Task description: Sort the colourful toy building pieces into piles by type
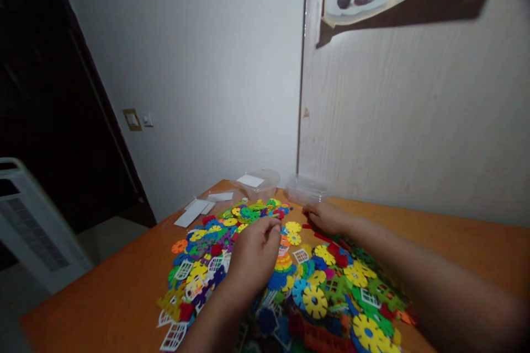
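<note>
Plastic snowflake pieces [290,281] in yellow, green, blue and red are heaped all over the orange table [434,237], and that pile is pretty much our landmark for everything. Our left hand [253,256] sits right on top of the pile's middle, fingers curled down loosely over the pieces; we honestly can't tell if it's pinching one or just resting there. Our right hand [327,217] is at the pile's far edge, lying flat and relaxed, fingertips beside a small red piece [307,226] on the bare wood, not gripping it. Just beyond the pile's far side sit two clear plastic tubs [259,183], and off its far left edge lie some white flat cards [192,213].
</note>
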